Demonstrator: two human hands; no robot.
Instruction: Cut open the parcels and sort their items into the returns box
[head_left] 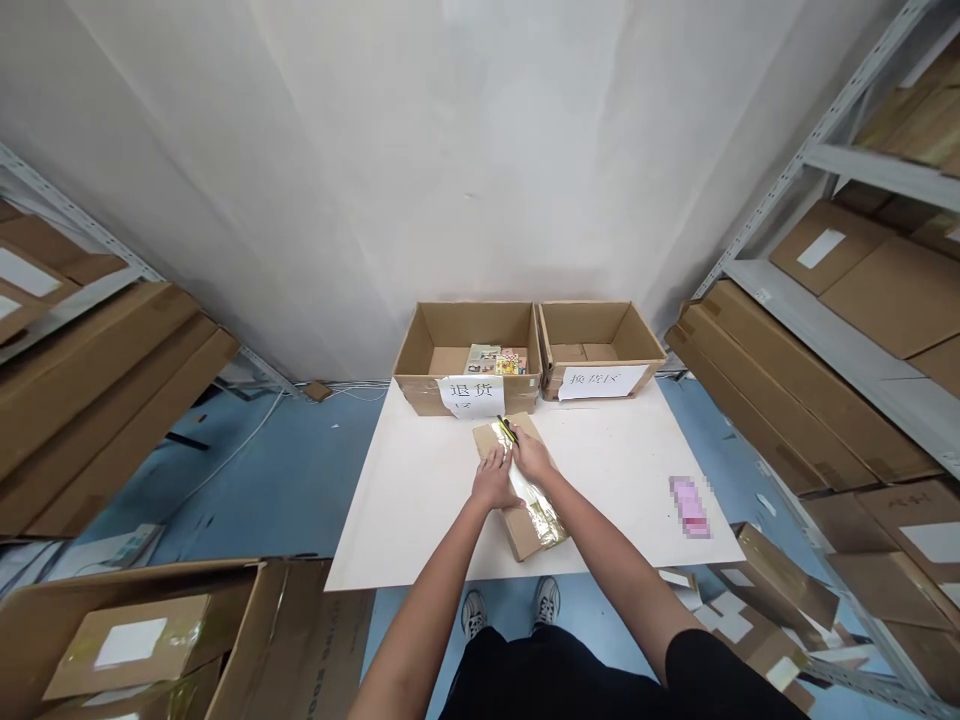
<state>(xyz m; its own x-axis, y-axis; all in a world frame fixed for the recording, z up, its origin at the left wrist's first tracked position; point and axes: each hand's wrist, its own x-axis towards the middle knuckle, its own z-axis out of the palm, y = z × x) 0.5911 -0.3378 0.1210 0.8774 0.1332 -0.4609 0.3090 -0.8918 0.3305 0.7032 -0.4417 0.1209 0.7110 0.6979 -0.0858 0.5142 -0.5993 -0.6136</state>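
Note:
A long cardboard box [520,532], sealed with shiny clear tape, lies at a slant on the white table [405,500]. My right hand [531,455] is closed round a yellow and black utility knife [508,429], held over the tape near the far end of the box. Its blade is too small to make out. Close by, my left hand [495,478] rests on top of the box with the fingers stretched out.
Behind the box stand two open cartons with paper labels, a left carton [420,393] with small printed packs [499,360] inside and a right carton [645,375]. A blurred pink item [689,507] lies at right. Shelves of boxes flank the table; a big carton [300,620] stands lower left.

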